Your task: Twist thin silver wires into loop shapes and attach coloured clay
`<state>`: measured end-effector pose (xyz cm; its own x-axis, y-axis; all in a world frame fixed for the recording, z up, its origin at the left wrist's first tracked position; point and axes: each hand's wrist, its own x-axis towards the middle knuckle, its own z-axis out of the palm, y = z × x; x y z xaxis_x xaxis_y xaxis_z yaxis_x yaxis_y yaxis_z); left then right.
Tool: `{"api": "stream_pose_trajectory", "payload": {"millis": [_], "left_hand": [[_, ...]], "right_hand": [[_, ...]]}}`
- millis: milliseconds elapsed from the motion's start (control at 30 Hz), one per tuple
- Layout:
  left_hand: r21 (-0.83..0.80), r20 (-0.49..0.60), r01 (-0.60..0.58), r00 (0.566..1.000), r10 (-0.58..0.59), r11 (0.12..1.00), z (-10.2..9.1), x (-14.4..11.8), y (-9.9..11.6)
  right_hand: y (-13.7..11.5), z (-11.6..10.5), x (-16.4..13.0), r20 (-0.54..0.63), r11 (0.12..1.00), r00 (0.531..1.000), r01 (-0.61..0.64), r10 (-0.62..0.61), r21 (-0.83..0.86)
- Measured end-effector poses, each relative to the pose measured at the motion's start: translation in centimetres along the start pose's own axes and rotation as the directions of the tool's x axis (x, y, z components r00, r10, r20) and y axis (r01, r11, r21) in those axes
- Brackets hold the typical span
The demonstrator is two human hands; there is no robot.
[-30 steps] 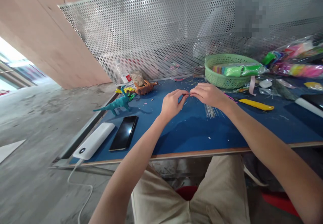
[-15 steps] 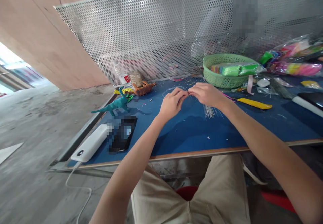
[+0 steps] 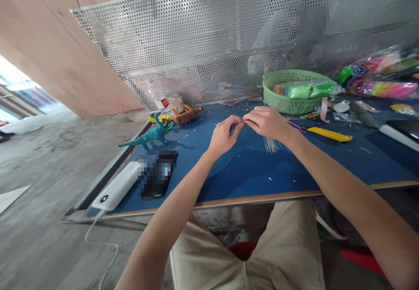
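My left hand (image 3: 224, 136) and my right hand (image 3: 266, 122) meet fingertip to fingertip above the blue table (image 3: 248, 172). Between the pinched fingers is a tiny thin piece, too small to name, which both hands grip. A bundle of thin pale wires (image 3: 272, 144) lies on the table just below my right wrist. A teal clay dinosaur (image 3: 147, 136) and an orange clay dinosaur (image 3: 186, 114) stand at the table's far left.
A green basket (image 3: 288, 100) with bagged coloured clay stands at the back right, more clay bags (image 3: 381, 80) beyond it. A yellow toothed tool (image 3: 330, 134) lies right of my hands. A white power bank (image 3: 116, 187) and a phone (image 3: 159, 172) lie near the left front edge. A perforated metal screen (image 3: 212, 41) backs the table.
Both hands stayed together at the same spot, with small finger movements on the tiny piece. The view shifted slightly left.
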<state>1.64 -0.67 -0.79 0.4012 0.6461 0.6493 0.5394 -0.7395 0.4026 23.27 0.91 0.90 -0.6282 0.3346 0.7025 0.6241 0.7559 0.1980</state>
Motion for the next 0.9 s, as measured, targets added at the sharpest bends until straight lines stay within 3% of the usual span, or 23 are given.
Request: {"api": "stream_pose_trajectory", "payload": {"millis": [167, 333, 467, 600, 767, 900], "left_hand": [[-0.148, 0.043, 0.012, 0.999, -0.006, 0.989, 0.6, -0.1, -0.4], [-0.295, 0.092, 0.110, 0.992, -0.087, 0.949, 1.3, -0.1, -0.4], [-0.262, 0.039, 0.099, 0.995, -0.092, 0.960, 1.5, -0.1, -0.8], [-0.198, 0.057, 0.074, 0.996, -0.064, 0.977, 0.8, -0.1, -0.8], [-0.129, 0.074, 0.140, 0.989, -0.132, 0.982, -0.1, 0.0, -0.3], [-0.196, 0.094, 0.213, 0.976, -0.198, 0.957, 0.0, 0.1, -0.2]], "right_hand": [[0.0, 0.5, -0.1, 0.025, 1.000, 0.999, -0.021, 0.022, -0.020], [-0.2, 0.6, -0.2, 0.004, 0.997, 0.997, -0.080, 0.080, -0.003], [-0.2, 0.6, -0.3, 0.008, 0.993, 0.993, -0.121, 0.121, -0.019], [-0.2, 0.5, -0.2, 0.026, 0.995, 0.995, -0.099, 0.099, -0.034], [-0.3, 0.6, -0.2, 0.020, 0.996, 0.996, -0.086, 0.087, -0.032], [-0.4, 0.8, -0.1, 0.034, 0.997, 0.997, -0.069, 0.070, -0.032]]}}
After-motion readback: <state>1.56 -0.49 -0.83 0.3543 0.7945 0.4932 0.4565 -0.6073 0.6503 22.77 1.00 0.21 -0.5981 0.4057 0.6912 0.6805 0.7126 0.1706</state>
